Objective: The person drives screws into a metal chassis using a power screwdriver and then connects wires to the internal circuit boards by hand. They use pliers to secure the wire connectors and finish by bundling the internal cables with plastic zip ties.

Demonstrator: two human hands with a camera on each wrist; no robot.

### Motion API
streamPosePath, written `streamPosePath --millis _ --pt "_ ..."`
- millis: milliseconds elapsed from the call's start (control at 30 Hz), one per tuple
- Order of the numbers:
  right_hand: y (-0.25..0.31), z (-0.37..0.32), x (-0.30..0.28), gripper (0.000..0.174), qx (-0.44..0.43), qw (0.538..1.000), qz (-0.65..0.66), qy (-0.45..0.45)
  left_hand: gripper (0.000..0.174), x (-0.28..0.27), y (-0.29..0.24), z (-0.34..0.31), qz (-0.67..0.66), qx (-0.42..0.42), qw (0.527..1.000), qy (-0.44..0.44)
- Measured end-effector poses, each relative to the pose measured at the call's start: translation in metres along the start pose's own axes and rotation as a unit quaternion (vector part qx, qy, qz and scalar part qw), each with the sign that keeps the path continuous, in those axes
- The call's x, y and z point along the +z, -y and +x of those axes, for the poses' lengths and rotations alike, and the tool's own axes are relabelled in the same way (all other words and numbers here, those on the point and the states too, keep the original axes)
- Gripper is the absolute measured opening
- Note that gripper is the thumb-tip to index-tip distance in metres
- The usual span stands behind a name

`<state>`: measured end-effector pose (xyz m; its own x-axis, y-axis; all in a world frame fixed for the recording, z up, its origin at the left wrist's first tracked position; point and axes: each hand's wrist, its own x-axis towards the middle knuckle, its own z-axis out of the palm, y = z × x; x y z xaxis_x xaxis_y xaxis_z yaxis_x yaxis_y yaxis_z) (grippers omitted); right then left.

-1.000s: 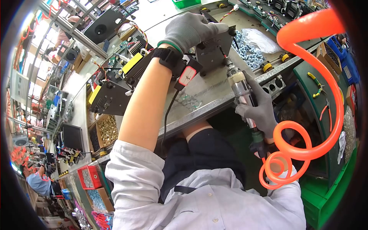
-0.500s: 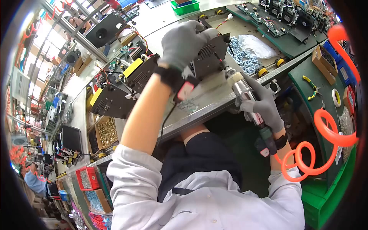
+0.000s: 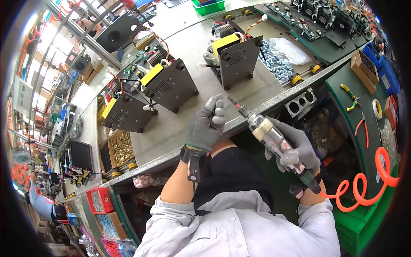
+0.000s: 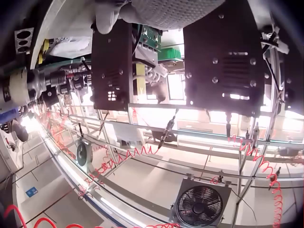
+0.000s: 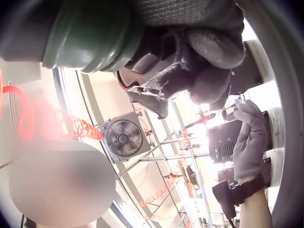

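My gloved right hand point(image 3: 295, 145) grips an air screwdriver point(image 3: 270, 136), its bit angled up and left over the bench edge. An orange coiled hose point(image 3: 364, 192) runs from its rear end. Just left of the bit is my gloved left hand point(image 3: 206, 128), fingers curled in toward the palm at the bench's front edge; I cannot tell whether something small is inside. Beyond it a black vented panel with a yellow block and wires point(image 3: 239, 60) stands upright on the bench. Two similar black panel units, a middle one point(image 3: 171, 85) and a left one point(image 3: 130, 112), stand further left.
Blue-silver nuts or screws point(image 3: 276, 64) lie beside a clear plastic bag point(image 3: 291, 50) at the back right. A box of brass-coloured parts point(image 3: 121, 147) sits at left. Pliers point(image 3: 352, 98) and a tape roll point(image 3: 376, 109) lie on the green side surface. The metal bench edge point(image 3: 171, 158) runs in front.
My left hand has left the right-hand black panel and come down toward me, to beside the bit. The screwdriver has moved slightly down and nearer my body in my right hand.
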<state>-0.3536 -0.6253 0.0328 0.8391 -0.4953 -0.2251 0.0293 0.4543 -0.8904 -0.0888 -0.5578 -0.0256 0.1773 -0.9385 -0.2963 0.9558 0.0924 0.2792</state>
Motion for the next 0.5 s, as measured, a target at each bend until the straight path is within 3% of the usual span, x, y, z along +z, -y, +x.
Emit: streamPosePath --millis 33,100,233,300,433,500 --pt "0.000 -0.001 0.003 0.099 0.010 1.000 -0.001 0.003 0.022 -0.007 -0.001 0.003 -0.001 0.001 1.000 0.000" --pt "0.000 -0.003 0.008 0.099 0.016 1.000 -0.002 0.008 0.024 -0.012 -0.002 0.006 0.004 -0.021 0.980 0.200" --pt "-0.005 -0.003 0.011 0.101 0.026 0.999 0.002 0.019 0.023 0.015 0.002 -0.013 0.073 0.031 0.991 0.111" --pt "-0.005 -0.003 0.011 0.102 0.023 1.000 0.002 0.012 0.021 0.047 0.008 -0.023 0.113 0.069 0.988 -0.083" --pt "-0.005 -0.004 0.012 0.104 0.013 1.000 0.014 0.017 0.021 0.023 0.003 -0.016 0.123 0.056 0.991 0.010" --pt "-0.004 -0.004 0.013 0.104 0.012 0.999 0.024 0.017 0.026 0.017 0.004 -0.014 0.073 0.006 0.992 0.100"
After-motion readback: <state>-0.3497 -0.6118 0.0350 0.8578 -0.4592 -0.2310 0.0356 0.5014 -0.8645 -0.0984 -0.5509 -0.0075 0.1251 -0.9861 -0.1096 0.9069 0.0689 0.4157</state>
